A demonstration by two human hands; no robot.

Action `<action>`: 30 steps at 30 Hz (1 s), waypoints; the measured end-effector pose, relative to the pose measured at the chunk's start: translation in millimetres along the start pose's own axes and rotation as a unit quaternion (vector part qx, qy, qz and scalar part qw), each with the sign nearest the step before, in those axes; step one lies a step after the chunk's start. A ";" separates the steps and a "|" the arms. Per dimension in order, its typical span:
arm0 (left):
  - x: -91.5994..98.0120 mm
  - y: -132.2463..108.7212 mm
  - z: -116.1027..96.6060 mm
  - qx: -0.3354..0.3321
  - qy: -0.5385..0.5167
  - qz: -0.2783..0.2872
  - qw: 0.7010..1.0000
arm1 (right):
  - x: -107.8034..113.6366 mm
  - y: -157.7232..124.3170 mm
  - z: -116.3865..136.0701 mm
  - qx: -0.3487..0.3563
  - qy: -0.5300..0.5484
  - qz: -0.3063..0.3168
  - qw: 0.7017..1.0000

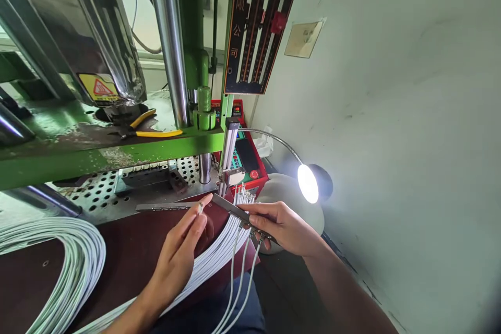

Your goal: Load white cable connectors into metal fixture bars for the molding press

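Just in front of the green press [156, 148], by its right-hand corner, two bare hands are close together above a dark red tabletop [129, 255]. The right hand [279, 224] grips a slim dark metal bar [230, 207], its thumb laid along the near face; the bar slants through the air, with its free end the nearer to the press. Three pale cables [245, 266] hang from the bar's lower edge and run away from the press, past a blue trouser leg [253, 300]. The left hand [182, 250] is drawn into a pinch, with a small pale piece [201, 208] between thumb and forefinger, too small to identify; its forefinger reaches the bar's free end, though I cannot tell if they touch

Along the tabletop's edge closest to the press lies a second metal strip [164, 207]. Farther out from the press, a thick loop of white cable [80, 250] lies on the left, and a long white bundle [219, 255] curves beneath the hands, its tips fanned near the press's right corner. On the press's ledge rest yellow-handled pliers [158, 133]. Beyond its right end stand a red control box [256, 164] and, farther right, a lit gooseneck lamp [308, 182]
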State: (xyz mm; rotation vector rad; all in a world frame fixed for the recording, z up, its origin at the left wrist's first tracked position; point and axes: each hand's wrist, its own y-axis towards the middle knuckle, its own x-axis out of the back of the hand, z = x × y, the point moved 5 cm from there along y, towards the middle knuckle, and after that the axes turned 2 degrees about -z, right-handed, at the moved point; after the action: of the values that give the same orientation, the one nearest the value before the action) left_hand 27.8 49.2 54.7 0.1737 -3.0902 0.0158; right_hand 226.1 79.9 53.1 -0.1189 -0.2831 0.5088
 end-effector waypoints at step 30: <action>-28.4 -8.2 -6.2 0.001 0.081 0.145 0.986 | -3.1 -2.0 24.2 0.036 0.017 -0.025 0.999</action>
State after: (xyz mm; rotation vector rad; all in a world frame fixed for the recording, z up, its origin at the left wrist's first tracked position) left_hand 57.2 44.4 59.6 -0.2653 -2.9223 0.0409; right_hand 217.3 77.7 75.8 -0.0503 -0.2335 0.4672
